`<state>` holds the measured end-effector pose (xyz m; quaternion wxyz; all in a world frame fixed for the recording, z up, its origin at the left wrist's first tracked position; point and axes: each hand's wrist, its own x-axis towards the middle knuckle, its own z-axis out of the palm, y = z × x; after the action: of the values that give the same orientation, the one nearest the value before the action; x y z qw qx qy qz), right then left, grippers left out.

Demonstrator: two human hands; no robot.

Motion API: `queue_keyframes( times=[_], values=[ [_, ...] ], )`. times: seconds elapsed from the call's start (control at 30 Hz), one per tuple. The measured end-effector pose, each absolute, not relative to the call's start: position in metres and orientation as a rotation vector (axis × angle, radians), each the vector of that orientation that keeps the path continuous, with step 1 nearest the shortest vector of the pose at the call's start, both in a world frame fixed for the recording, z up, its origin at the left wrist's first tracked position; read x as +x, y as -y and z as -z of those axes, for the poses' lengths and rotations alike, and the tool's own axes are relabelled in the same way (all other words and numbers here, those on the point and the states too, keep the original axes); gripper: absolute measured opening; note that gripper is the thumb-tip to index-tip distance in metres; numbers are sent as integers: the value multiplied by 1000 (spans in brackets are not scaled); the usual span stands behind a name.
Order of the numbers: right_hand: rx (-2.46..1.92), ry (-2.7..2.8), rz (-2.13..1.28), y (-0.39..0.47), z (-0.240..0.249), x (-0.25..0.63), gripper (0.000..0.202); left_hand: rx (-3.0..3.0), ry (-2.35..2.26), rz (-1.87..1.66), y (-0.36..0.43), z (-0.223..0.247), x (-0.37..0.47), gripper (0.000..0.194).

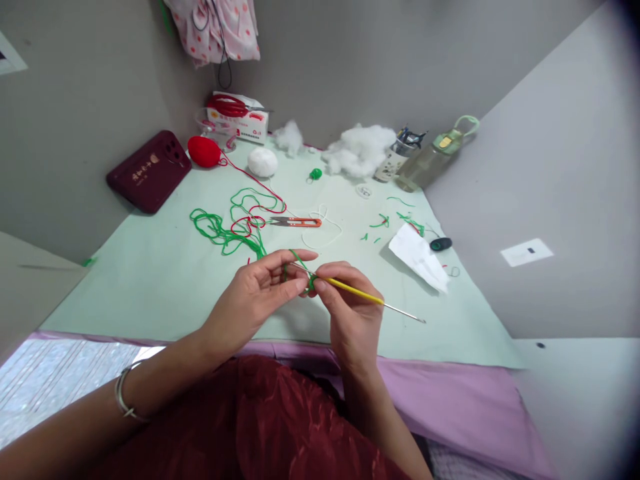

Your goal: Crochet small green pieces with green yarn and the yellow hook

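My right hand [353,313] grips a crochet hook [356,291] with a yellow handle, its bare metal end pointing right. My left hand [265,287] pinches a small piece of green crochet [312,283] at the hook's other tip. A strand of green yarn [295,255] runs over my left index finger. Both hands meet above the front middle of the table, fingertips nearly touching. Behind my left hand lies a loose tangle of green yarn [217,230]. Orange-handled thread snips [300,222] rest just beyond my fingers. The fingers partly hide the stitches.
At the back stand a red yarn ball [204,152], a white yarn ball [263,162], white stuffing [360,150], a pen cup [393,160] and a bottle [430,157]. A dark red phone [150,172] leans at left. White paper [417,257] and green scraps [383,221] lie right.
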<state>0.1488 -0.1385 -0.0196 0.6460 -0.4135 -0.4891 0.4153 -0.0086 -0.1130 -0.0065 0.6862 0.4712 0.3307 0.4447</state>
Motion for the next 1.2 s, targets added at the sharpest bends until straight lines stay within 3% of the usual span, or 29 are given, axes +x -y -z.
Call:
queue_keyframes(
  times=[0.23,0.53,0.77,1.2],
  values=[
    [-999,1256,-799,142,16,149,16,1089,-814,-988,111,3,-10,35],
    [-890,1009,-1110,135,21,149,10,749,-660,-848,106,9,-9,32],
    [-957,1011,-1087,136,21,148,8,816,-651,-921,108,8,-8,26],
    [-989,964,-963,134,23,144,7,922,-674,-1046,111,8,-3,32]
  ],
)
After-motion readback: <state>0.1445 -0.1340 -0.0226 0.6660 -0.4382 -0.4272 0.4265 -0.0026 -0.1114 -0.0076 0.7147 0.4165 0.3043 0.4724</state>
